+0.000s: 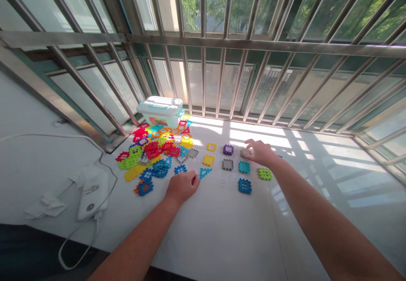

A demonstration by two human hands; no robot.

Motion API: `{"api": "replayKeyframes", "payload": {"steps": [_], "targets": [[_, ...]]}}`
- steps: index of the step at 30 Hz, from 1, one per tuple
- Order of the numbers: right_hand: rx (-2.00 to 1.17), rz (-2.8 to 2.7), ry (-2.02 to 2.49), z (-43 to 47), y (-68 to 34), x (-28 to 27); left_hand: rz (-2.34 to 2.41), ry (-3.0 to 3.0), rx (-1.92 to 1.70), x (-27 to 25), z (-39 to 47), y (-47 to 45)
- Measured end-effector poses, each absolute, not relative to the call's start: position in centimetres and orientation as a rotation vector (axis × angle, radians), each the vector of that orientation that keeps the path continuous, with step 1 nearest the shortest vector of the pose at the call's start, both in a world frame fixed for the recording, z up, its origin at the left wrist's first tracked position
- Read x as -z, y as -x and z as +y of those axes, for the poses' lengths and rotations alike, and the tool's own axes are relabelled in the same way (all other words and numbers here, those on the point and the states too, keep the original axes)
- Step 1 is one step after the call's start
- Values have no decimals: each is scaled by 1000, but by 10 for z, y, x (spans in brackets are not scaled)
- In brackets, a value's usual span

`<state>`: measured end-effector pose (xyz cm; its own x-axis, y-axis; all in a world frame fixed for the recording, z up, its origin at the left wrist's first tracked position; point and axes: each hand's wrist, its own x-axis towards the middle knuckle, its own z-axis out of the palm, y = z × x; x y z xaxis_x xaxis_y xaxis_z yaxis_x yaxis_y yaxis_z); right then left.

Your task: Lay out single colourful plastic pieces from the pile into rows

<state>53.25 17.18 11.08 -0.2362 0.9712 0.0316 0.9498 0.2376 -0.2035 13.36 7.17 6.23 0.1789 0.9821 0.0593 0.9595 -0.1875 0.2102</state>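
From where I stand, the teal square tile (244, 167) is the easiest mark to go by. Just beyond it, the right hand (259, 152) reaches in palm down from the right, forearm stretched long, fingertips at a gray tile (245, 153) they partly cover; whether they pinch it or merely touch it, I can't tell. Left of the teal tile, the left hand (184, 185) is curled into a loose fist, its contents hidden, with a blue triangle tile (205, 172) just beside it. Nearer the person than the teal tile lies a blue square tile (244, 186); to its right, a green tile (264, 174). Well to its left, a heap of colored tiles (161, 149) crowds the front of a lidded box (161, 108).
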Motion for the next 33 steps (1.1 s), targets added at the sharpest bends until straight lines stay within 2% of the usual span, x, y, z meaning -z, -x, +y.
{"api": "replayKeyframes", "payload": {"steps": [6, 11, 15, 18, 25, 30, 33], "targets": [[-137, -2364, 1862, 166, -525, -127, 1913, -2293, -269, -65, 72, -134], [3, -2445, 1640, 120, -456, -138, 1931, -2297, -258, -66, 72, -134], [-50, -2647, 1357, 66, -377, -118, 1924, -2307, -249, -67, 72, -134], [-53, -2670, 1372, 41, -341, -94, 1936, -2306, -238, -68, 71, -135], [-120, -2589, 1401, 20, -332, -67, 1951, -2318, -263, -66, 72, -134], [-110, -2387, 1233, -3, -323, -109, 1933, -2288, -284, -67, 71, -134], [-320, -2170, 1014, -27, -310, -165, 1924, -2271, -300, -68, 70, -134]]}}
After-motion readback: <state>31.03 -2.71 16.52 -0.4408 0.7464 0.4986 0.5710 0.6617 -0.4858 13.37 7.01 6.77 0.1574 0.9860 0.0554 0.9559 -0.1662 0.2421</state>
